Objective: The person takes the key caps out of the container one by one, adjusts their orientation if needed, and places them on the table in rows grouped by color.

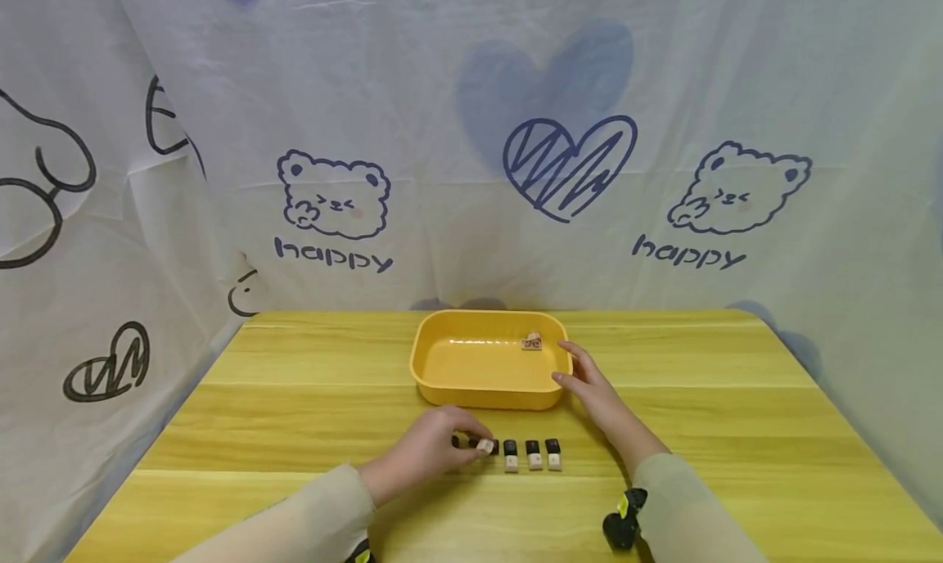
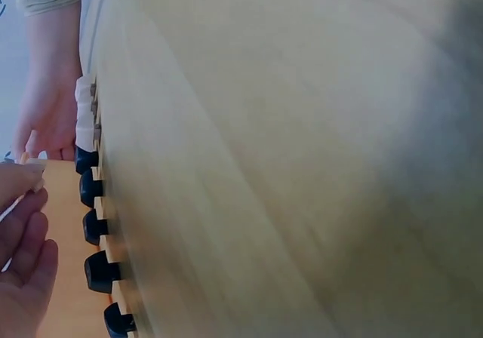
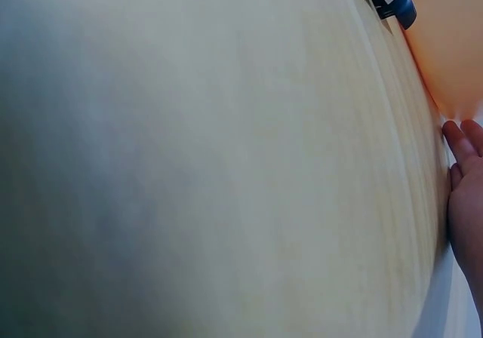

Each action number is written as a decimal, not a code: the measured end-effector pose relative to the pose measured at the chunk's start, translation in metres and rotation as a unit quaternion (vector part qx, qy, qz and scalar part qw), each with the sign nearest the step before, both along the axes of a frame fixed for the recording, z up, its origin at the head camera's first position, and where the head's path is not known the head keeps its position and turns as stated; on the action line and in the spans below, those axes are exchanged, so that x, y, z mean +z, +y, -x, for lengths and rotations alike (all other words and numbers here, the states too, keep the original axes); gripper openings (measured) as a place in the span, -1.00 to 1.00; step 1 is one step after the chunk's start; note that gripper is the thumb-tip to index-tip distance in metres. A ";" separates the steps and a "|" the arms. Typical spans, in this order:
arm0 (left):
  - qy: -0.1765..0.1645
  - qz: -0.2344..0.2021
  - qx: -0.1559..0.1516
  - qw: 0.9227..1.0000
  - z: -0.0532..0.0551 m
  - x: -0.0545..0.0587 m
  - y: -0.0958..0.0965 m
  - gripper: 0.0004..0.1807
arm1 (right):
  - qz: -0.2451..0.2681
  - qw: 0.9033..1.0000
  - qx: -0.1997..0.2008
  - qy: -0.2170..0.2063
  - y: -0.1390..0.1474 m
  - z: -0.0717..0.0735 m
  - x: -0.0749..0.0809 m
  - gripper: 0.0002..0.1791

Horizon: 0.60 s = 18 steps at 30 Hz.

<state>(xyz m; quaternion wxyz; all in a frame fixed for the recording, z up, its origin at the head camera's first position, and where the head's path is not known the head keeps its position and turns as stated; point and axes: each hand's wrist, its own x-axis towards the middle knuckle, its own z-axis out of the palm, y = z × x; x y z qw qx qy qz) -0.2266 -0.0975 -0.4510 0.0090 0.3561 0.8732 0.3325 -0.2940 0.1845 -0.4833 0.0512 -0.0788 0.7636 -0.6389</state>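
Observation:
My left hand (image 1: 435, 444) pinches a small white keycap (image 1: 485, 446) between thumb and forefinger, just above a row of black keycaps (image 2: 98, 270). To the right of it, black keycaps (image 1: 534, 447) stand with white keycaps (image 1: 534, 462) in front of them. The left fingers hide some of the row's left end. Behind the row sits a yellow plastic basin (image 1: 479, 399) holding a few light keycaps (image 1: 531, 342) near its right end. My right hand (image 1: 595, 391) touches the basin's right rim, thumb and fingers spread and fairly straight; in the right wrist view the fingertips (image 3: 450, 129) meet its outer wall.
The wood-grain table (image 1: 295, 416) extends to both sides of the basin. A white cloth (image 1: 442, 137) printed with bears and hearts hangs behind the table and along its left. Dark wrist-worn devices (image 1: 622, 522) sit at my cuffs.

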 end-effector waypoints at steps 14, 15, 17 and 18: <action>0.085 0.057 0.037 0.994 -0.003 -0.013 0.012 -0.82 | 0.009 1.000 0.002 -0.008 0.000 -0.003 0.007 -0.34; 0.089 0.062 0.040 0.993 -0.003 -0.014 0.013 -0.82 | 0.007 1.000 0.001 -0.004 0.000 -0.002 0.004 -0.34; 0.096 0.068 0.045 0.992 -0.003 -0.016 0.014 -0.83 | 0.003 1.000 -0.002 0.002 0.000 0.000 -0.001 -0.34; 0.101 0.072 0.048 0.991 -0.004 -0.017 0.014 -0.83 | 0.003 1.000 -0.003 0.004 0.000 0.001 -0.002 -0.34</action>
